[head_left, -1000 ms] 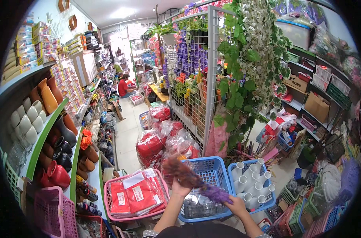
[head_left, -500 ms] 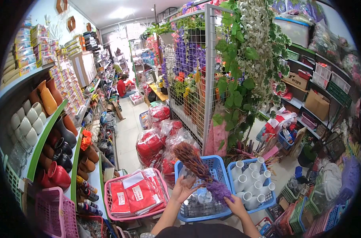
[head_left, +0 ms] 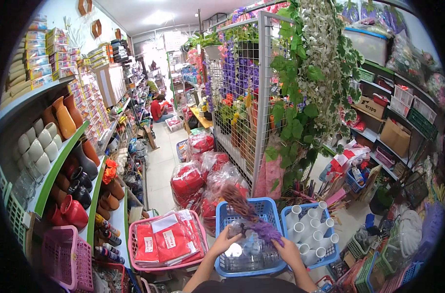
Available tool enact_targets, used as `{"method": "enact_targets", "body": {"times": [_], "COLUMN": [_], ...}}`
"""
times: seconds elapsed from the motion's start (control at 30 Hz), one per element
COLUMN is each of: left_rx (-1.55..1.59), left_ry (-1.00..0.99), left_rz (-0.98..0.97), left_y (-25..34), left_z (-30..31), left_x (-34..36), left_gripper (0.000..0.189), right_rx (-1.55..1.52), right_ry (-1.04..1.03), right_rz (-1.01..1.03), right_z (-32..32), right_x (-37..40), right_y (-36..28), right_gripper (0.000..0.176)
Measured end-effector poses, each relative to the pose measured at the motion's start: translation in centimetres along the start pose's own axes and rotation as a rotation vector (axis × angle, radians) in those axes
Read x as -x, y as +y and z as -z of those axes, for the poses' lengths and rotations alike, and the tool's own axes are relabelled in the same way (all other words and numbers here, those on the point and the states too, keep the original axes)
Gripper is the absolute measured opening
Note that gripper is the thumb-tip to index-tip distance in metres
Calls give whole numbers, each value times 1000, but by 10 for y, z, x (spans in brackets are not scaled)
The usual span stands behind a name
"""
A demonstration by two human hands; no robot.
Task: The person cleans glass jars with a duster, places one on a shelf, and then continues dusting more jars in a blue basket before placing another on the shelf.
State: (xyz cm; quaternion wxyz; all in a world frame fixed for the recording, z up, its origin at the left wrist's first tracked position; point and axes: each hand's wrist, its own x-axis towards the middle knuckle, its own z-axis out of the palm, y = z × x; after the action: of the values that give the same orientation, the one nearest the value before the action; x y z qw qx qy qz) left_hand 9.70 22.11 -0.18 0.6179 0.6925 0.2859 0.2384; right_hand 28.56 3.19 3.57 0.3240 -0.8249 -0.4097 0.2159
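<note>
A bunch of dried flowers point(head_left: 247, 211), brown at the far end and purple near me, slants over the blue basket in front of me. My right hand point(head_left: 288, 251) is closed round its purple end. To the left, my left hand point(head_left: 226, 241) has its fingers closed at a clear, see-through piece point(head_left: 237, 227) beside the bunch; its exact kind is hard to make out. Below both hands, the blue basket point(head_left: 222, 215) contains clear, shiny containers point(head_left: 254, 259), partly covered by the flowers and hands.
A second blue basket point(head_left: 336, 251) with several white vases point(head_left: 299, 229) stands at right. Left is a pink basket point(head_left: 206, 246) of red packets point(head_left: 171, 239). Bagged red goods point(head_left: 187, 178), a wire rack point(head_left: 239, 107) and shelves point(head_left: 61, 168) flank the aisle, where a person point(head_left: 157, 108) sits.
The flower bunch has shifted slightly right and down. My left hand, palm up with fingers spread before, has turned and closed at the clear piece. The camera view has shifted a little.
</note>
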Motion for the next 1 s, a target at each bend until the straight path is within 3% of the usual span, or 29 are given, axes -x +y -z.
{"method": "enact_targets", "body": {"times": [0.07,0.13,0.23,0.4,0.47,0.57,0.73,0.87,0.93,1.0], "left_rx": [219,274,500,577,577,604,627,687,679,694], "left_ry": [14,79,159,159,173,166,182,205,246,254], "left_rz": [-20,-33,133,187,196,212,259,275,276,233], "left_y": [-3,4,-5,-14,-17,-32,-28,-27,-7,-9], "left_z": [0,-2,0,-10,-16,-25,-46,-68,-81,-89], "left_x": [-1,3,4,18,27,36,59,79,96,111], "left_gripper": [41,35,39,36,36,36,36,30,28,31], "right_rx": [5,-31,66,-15,-82,-56,104,-124,-494,-491], "right_ry": [31,-85,-100,-162,-81,-53,-140,-67,-233,-270], "right_rz": [-40,-115,-71,-77,108,196,182,339,251,274], "right_z": [-7,-24,-64,-97,-109,-114,-77,-58,-53,-51], "right_x": [-11,-19,-28,-35,-39,-40,-27,-13,-6,5], "right_y": [9,27,56,84,101,114,77,52,41,35], "right_gripper": [46,50,54,58,58,55,47,37,37,37]}}
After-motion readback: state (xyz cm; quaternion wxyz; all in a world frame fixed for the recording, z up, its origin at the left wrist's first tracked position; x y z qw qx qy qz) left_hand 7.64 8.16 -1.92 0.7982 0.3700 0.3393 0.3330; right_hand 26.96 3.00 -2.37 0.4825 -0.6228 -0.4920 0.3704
